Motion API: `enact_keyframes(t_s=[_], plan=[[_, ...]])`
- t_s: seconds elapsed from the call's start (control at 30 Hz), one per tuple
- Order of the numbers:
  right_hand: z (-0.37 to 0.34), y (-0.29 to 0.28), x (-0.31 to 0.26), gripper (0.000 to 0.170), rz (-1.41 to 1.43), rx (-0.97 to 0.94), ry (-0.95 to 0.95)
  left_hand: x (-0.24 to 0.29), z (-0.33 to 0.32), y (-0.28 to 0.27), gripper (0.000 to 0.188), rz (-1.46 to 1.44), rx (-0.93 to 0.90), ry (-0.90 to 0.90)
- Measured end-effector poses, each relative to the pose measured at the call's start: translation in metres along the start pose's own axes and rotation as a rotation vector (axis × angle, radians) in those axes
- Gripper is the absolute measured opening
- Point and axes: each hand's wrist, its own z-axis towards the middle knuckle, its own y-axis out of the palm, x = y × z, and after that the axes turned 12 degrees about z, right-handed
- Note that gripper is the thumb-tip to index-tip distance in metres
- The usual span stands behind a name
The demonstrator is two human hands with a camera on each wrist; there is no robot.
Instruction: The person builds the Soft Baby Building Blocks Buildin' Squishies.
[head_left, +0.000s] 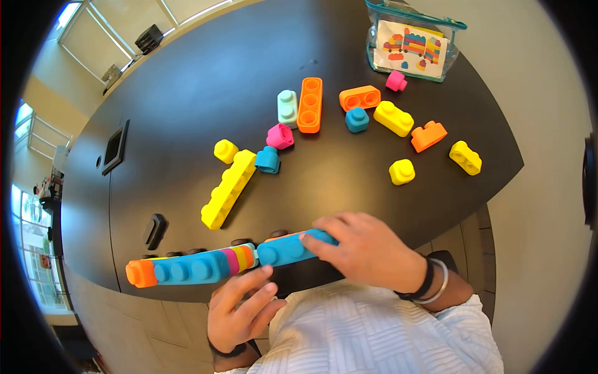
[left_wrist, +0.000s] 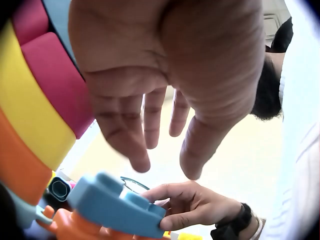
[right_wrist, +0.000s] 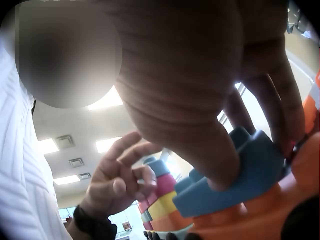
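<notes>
My right hand (head_left: 369, 254) grips the right end of a long blue building block (head_left: 281, 250), thumb on the near side and fingers over the far side. That block sits on an orange base (right_wrist: 250, 212) with dark wheels. Its left end meets a built row of blocks along the table's near edge: an orange end block (head_left: 142, 274), a blue block (head_left: 193, 268), then pink, yellow and orange bands. My left hand (head_left: 242, 310) hovers by the joint with loosely bent fingers and nothing in them; the left wrist view shows its palm and the gap between thumb and fingers.
Loose blocks lie beyond the row, including a long yellow block (head_left: 229, 190), a blue cube (head_left: 268, 160), an orange block (head_left: 309, 106) and several yellow ones at right. A clear zip bag (head_left: 408, 50) stands at the back. A black object (head_left: 156, 231) lies at left.
</notes>
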Motion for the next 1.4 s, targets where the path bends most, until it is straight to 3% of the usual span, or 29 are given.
enact_keyframes(t_s=[0.1,0.2,0.27,0.33,0.47,0.6,0.7,0.77,0.8,0.87,0.93,1.0,1.03,1.13,1.17,1.27,1.4], plan=[[-0.004,0.012,0.002,0.045,-0.033,0.031,-0.04,0.001,-0.006,-0.001,0.07,0.029,-0.023,0.003],[-0.006,0.013,0.0,0.05,-0.047,-0.038,0.023,0.001,0.01,0.011,0.071,0.11,-0.1,0.081],[-0.007,0.018,0.001,0.047,-0.131,0.066,-0.071,0.005,0.016,0.025,0.072,0.162,-0.098,0.082],[-0.007,0.017,-0.001,0.046,-0.145,0.049,-0.052,0.011,0.025,0.037,0.072,0.212,-0.098,0.082],[-0.005,0.01,-0.003,0.044,-0.153,-0.077,0.021,0.011,0.036,0.06,0.071,0.376,-0.214,-0.047],[-0.006,0.019,0.01,0.041,-0.166,0.028,-0.08,0.005,0.043,0.065,0.07,0.412,-0.265,-0.111],[-0.006,0.009,0.02,0.046,-0.031,0.002,-0.096,0.005,0.049,0.063,0.07,0.378,-0.253,-0.111],[-0.007,-0.009,0.026,0.052,0.26,0.001,0.013,0.005,0.049,0.063,0.07,0.366,-0.257,-0.122],[-0.006,-0.021,0.03,0.052,0.26,-0.003,0.018,0.004,0.048,0.064,0.071,0.353,-0.263,-0.134],[-0.007,-0.048,0.042,0.054,-0.148,0.216,0.115,0.005,0.047,0.065,0.072,0.371,-0.262,-0.134],[-0.017,-0.059,0.069,0.05,-0.358,0.295,0.243,0.007,0.047,0.064,0.072,0.393,-0.257,-0.141],[-0.033,-0.056,0.095,0.047,-0.464,0.213,0.355,0.008,0.048,0.062,0.071,0.387,-0.271,-0.144],[-0.033,-0.057,0.101,0.042,-0.259,0.19,0.344,0.007,0.048,0.061,0.071,0.388,-0.268,-0.157],[-0.035,-0.06,0.083,0.036,-0.189,0.165,0.33,0.005,0.048,0.061,0.07,0.349,-0.27,-0.156],[-0.03,-0.062,0.07,0.033,-0.123,0.16,0.247,0.005,0.049,0.061,0.069,0.338,-0.259,-0.152],[-0.019,-0.057,0.03,0.038,0.14,0.058,0.053,0.004,0.049,0.063,0.068,0.329,-0.242,-0.139],[-0.011,-0.022,0.016,0.046,0.152,-0.011,0.071,0.005,0.049,0.064,0.068,0.358,-0.228,-0.131]])
